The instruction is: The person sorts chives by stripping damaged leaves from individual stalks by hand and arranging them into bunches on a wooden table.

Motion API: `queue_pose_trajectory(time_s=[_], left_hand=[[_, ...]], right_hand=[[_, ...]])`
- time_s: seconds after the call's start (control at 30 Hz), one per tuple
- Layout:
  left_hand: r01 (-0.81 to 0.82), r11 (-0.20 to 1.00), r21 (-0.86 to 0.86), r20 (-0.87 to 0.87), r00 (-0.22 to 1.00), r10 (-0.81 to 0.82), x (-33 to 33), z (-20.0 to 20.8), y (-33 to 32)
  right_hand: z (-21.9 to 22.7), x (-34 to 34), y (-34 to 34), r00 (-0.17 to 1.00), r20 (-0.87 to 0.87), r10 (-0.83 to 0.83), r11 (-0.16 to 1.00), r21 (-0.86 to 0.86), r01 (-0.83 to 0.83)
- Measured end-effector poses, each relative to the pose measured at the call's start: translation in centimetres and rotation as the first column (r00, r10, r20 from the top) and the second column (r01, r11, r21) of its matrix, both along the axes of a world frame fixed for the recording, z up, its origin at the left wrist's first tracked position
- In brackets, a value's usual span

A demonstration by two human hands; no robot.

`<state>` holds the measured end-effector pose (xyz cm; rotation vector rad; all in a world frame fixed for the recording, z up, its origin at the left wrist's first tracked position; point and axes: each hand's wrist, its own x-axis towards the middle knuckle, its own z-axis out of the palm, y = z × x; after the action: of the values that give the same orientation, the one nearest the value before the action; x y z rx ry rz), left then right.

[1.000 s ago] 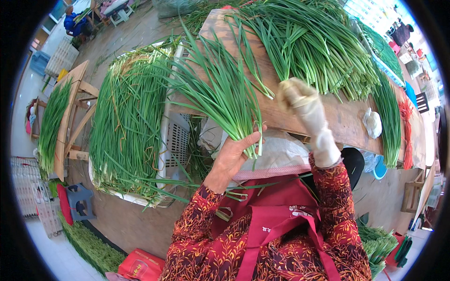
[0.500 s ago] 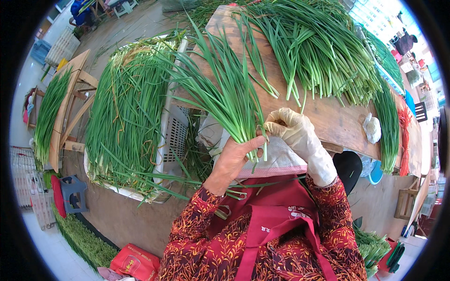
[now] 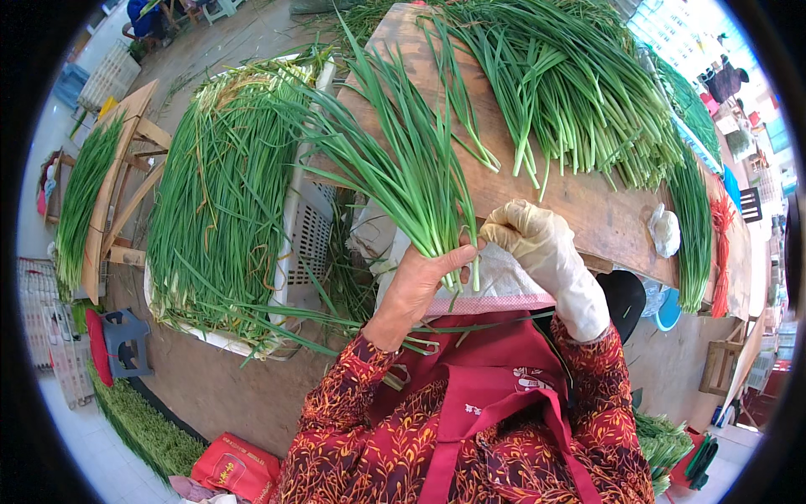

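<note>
A bunch of garlic chives (image 3: 417,197) is gripped near its pale stem ends by my bare left hand (image 3: 422,281), its green leaves fanning up and to the left. Close by on the right, my right hand (image 3: 529,239) wears a cream glove, with thumb and fingers pinched together beside the stems. Whatever lies in that pinch is hidden. Beyond both hands, a large pile of chives (image 3: 579,101) covers the far part of the wooden table (image 3: 512,197). A few loose chives (image 3: 457,92) lie on the wood between the bunch and the pile.
To the left stands a white crate (image 3: 294,260) heaped with chives. More chives hang over a wooden bench (image 3: 109,202) at far left. On the table's right side are a white crumpled bag (image 3: 663,231) and red ties (image 3: 720,252). A blue-grey stool (image 3: 128,343) stands at lower left.
My gloved right hand has shifted slightly down and right, still pinched. My left hand keeps its grip on the bunch, nearly unmoved. The view has tilted a little.
</note>
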<state>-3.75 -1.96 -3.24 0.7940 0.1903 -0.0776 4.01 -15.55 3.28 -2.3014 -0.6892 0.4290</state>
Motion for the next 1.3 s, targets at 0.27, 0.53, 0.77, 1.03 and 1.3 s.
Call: queue_pose_trajectory(time_s=[0.27, 0.53, 0.77, 1.03, 1.3], left_hand=[[0.072, 0.997, 0.017, -0.077, 0.995, -0.071, -0.6, 0.6, 0.4], [0.128, 0.856, -0.501, -0.036, 0.985, -0.168, -0.8, 0.0, 0.8], [-0.080, 0.961, -0.263, 0.177, 0.976, 0.129, 1.8, 3.0, 1.6], [-0.158, 0.965, -0.209, 0.305, 0.927, 0.218, 3.4, 3.9, 3.7], [-0.219, 0.944, -0.245, 0.052, 0.970, 0.238, 3.0, 2.9, 2.2]], right_hand=[[-0.7, 2.9, -1.8, 0.946, -0.265, -0.189, 0.802, 0.514, 0.304], [4.9, 0.9, -7.6, 0.860, -0.509, 0.039, 0.987, 0.156, 0.048], [1.4, 3.3, -3.5, 0.995, 0.094, -0.034, 0.994, -0.102, 0.044], [-1.5, 6.5, 3.4, 0.918, 0.392, 0.055, 0.893, -0.430, 0.130], [-0.3, 6.3, 2.5, 0.965, 0.195, -0.177, 0.958, -0.191, 0.214]])
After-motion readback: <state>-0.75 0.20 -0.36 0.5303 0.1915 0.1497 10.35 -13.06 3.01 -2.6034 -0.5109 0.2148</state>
